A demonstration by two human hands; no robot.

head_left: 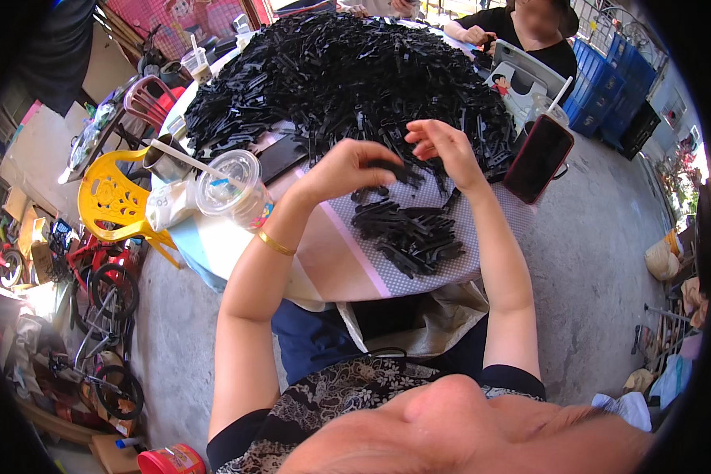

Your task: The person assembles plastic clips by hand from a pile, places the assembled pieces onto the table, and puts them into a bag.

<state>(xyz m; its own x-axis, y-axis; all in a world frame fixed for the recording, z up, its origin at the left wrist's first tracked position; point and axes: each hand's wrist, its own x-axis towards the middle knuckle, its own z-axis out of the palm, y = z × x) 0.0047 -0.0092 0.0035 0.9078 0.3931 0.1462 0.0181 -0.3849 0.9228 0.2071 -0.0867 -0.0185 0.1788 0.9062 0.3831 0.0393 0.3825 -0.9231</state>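
Head view: slim black strips (409,237), faintly glossy, in a loose jumble.

Grey concrete floor (600,261) is running around the cloth-covered bench (332,261); yellow plastic chair (118,189) is standing left, blue crates (588,83) are sitting upper right, daylight is glaring in at far right.

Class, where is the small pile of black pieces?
In the head view, the small pile lies right of centre on the table, between the forearms and nearer the camera than the big heap.
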